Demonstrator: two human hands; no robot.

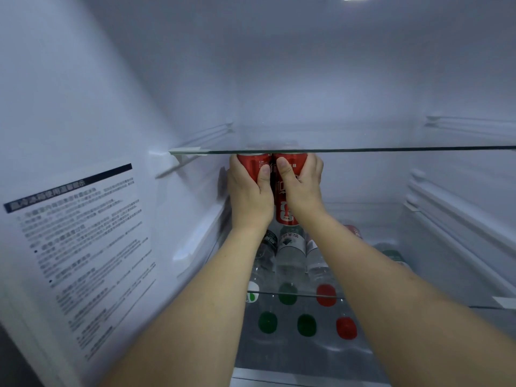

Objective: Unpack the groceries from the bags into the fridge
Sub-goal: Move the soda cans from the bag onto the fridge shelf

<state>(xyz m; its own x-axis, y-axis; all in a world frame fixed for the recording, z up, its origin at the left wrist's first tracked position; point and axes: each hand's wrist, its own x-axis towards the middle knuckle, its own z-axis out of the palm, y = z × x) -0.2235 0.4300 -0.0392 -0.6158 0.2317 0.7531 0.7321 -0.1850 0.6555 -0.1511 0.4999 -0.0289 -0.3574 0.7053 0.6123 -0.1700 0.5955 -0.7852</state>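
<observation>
White fridge wall (83,93) with printed label (81,247) at left. Left hand (250,191) curled round red can (252,163), touching second red can (290,174) gripped by right hand (303,182), both just under glass shelf (391,149). Clear bottles (290,252) lying below, between forearms.

"Coke" in small white letters shows near the top of the left red can (252,166), and "FIFA" sits low on the right red can (284,210), under large white script too broken up to read. The bottle labels (291,241) below carry characters too blurred to read. The sticker (81,238) on the fridge's left wall is dense print, illegible.
</observation>
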